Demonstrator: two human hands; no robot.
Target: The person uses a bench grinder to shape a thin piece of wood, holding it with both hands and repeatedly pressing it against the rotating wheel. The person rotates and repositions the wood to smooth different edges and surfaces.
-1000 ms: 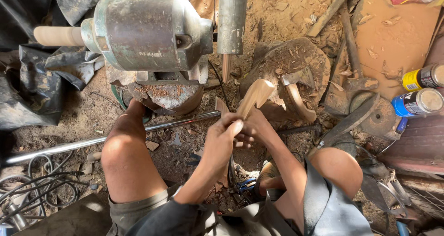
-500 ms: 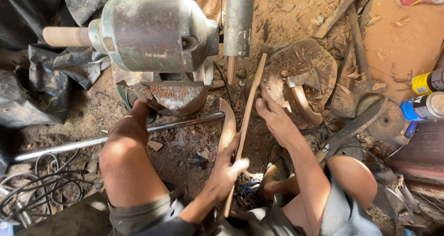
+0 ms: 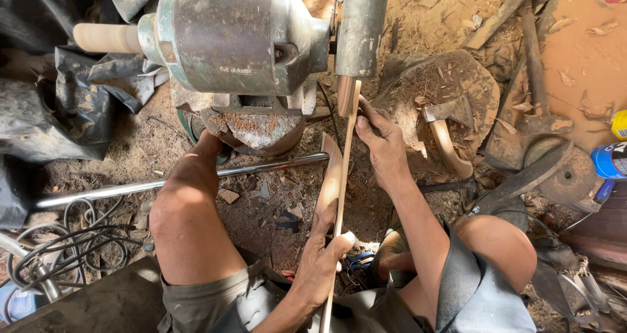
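Wood strip (image 3: pixel 342 176) gripped by L hand (image 3: pixel 321 261) & R hand (image 3: pixel 384 147).

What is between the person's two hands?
In the head view, a thin wooden strip runs between the left hand and the right hand; both grip it.

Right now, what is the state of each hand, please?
Left hand: closed on the near end of the thin wooden strip.
Right hand: fingers gripping the strip near its far end.
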